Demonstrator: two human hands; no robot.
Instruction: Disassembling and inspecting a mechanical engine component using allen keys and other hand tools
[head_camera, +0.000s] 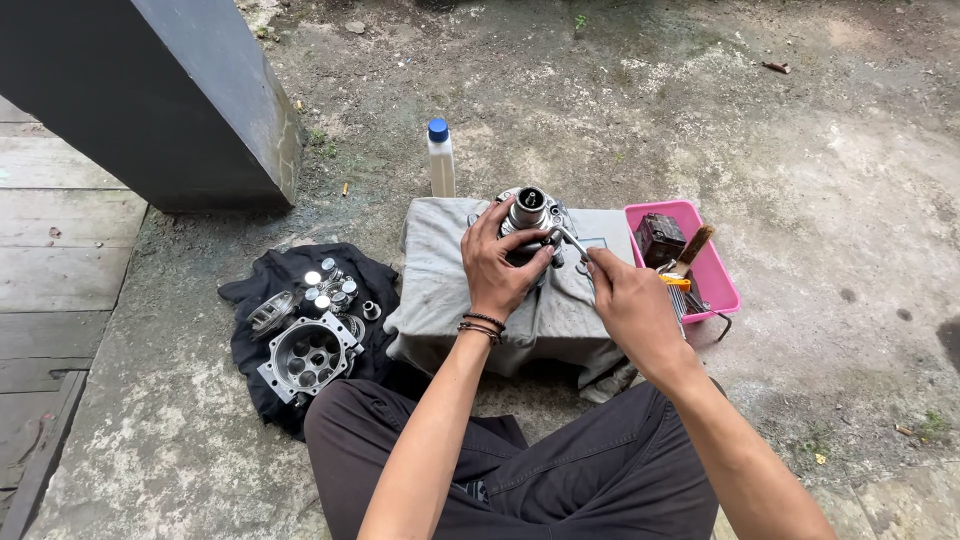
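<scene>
A round metal engine part (530, 210) with a short cylinder on top stands on a block draped with a grey cloth (440, 280). My left hand (497, 263) grips its near side from the left. My right hand (630, 303) holds a slim silver wrench (570, 240), whose head reaches the part's right side. Dark bracelets ring my left wrist.
On a black cloth (280, 275) at the left lie a silver housing (306, 357), a ribbed round part (270, 312) and several small metal rollers. A pink tray (715, 275) of tools sits right. A blue-capped bottle (440, 160) stands behind; a dark pillar (150, 90) rises far left.
</scene>
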